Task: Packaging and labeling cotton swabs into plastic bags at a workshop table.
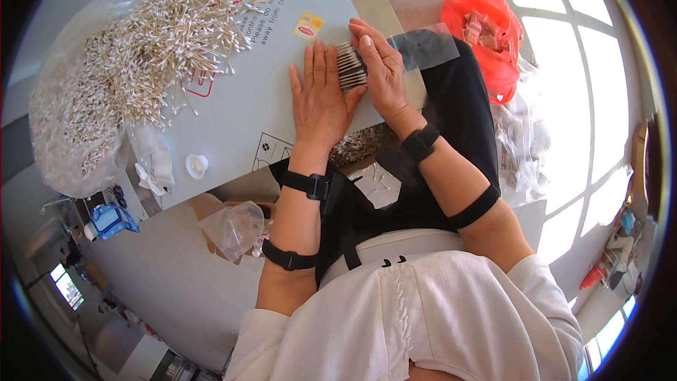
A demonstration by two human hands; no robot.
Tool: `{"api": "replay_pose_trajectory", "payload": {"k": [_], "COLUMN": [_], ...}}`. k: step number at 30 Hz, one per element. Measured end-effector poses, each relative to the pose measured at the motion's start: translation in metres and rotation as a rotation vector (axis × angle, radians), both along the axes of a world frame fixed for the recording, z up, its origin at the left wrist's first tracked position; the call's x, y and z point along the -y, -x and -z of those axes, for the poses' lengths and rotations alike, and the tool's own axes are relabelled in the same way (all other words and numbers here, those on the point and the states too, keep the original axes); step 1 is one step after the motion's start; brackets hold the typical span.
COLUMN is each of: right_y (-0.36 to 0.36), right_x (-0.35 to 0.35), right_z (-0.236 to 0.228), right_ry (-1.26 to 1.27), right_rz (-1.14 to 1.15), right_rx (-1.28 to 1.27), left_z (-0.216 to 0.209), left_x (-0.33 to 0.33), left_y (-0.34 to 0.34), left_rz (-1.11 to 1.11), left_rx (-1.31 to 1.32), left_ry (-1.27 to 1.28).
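Between my two hands a bundle of cotton swabs (350, 67) lies in a neat row near the table's right edge, the sticks roughly crosswise. My left hand (319, 102) lies flat along its left side, fingers straight and thumb reaching below the swabs. On the other side my right hand (385, 74) stands on edge, fingers stretched forward, its palm side against the swabs. A clear plastic bag (430, 46) sticks out from beyond the right hand over the table edge. Whether the swabs are inside it I cannot tell.
A big heap of loose cotton swabs (169, 35) spills from a clear bag at the left. Yellow-and-white labels (308, 26) lie on the grey table (233, 124). A white round cap (197, 165) sits near the front edge. A red plastic bag (486, 35) stands at right.
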State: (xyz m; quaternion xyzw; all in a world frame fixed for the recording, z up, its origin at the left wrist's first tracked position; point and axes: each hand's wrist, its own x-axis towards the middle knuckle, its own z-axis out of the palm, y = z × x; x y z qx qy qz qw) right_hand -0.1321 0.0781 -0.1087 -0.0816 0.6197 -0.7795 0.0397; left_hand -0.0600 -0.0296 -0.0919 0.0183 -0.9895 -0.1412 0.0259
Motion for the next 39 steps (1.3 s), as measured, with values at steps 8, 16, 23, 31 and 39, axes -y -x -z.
{"api": "replay_pose_trajectory", "payload": {"k": [8,16,23,31,39], "right_y": [-0.005,-0.002,0.006,-0.013,-0.016], "right_x": [0.003,0.009,-0.032,-0.052,-0.05], "right_z": [0.0,0.001,-0.012,-0.02,-0.02], "right_ry": [-0.043,-0.109,-0.197,-0.767,-0.867], "right_rz": [0.047,0.039,-0.036,-0.156,-0.145], "right_rx": [-0.037,-0.095,0.035,-0.326,-0.407], "left_z": [0.009,0.01,-0.002,0.0,0.0], "left_x": [-0.004,-0.008,0.012,-0.008,-0.011], "left_y": [0.013,0.024,-0.008,-0.022,-0.022], "left_rz": [-0.292,-0.323,-0.132,-0.005,-0.016], "left_rx": [-0.479,-0.524,-0.346,-0.045,-0.07], "left_ry": [-0.899,-1.175,-0.531,-0.01,-0.02]}}
